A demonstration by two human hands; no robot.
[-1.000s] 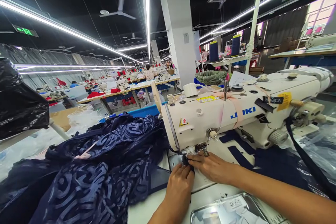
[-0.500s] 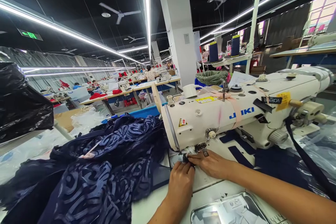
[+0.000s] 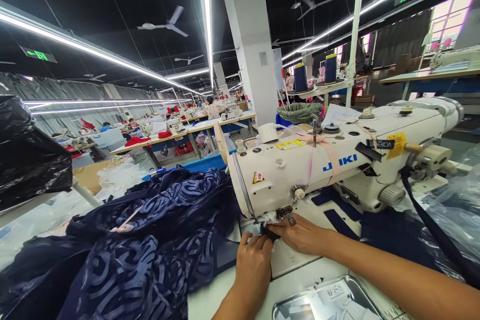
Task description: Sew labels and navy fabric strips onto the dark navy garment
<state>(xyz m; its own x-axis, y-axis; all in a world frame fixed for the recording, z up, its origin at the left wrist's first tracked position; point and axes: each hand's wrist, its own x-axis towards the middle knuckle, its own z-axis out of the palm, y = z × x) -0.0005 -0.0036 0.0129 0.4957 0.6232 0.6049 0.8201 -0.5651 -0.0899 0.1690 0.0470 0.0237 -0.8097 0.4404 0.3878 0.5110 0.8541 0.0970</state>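
A white JUKI sewing machine (image 3: pixel 277 175) stands in front of me, its needle area low at the left end. Just below its head, my left hand (image 3: pixel 254 260) has bent fingers pressed on a small piece of dark navy fabric (image 3: pixel 268 232). From the right, my right hand (image 3: pixel 300 234) reaches under the machine arm, fingertips on the same fabric beside the presser foot. Both hands are closed on it, nearly touching each other. A large heap of navy patterned garments (image 3: pixel 123 265) lies left of the needle, with sheer cloth stretching toward my left hand.
A metal tray (image 3: pixel 275 305) holding white labels is set into the table at the front. Navy cut pieces (image 3: pixel 390 235) lie at the right. Two navy thread cones (image 3: pixel 300 78) stand behind the machine. A black plastic bag (image 3: pixel 33 150) bulges at far left.
My left hand has shifted slightly left and its fingers have moved a little apart from the right hand's. The whole view has turned slightly; the right hand stays near the presser foot.
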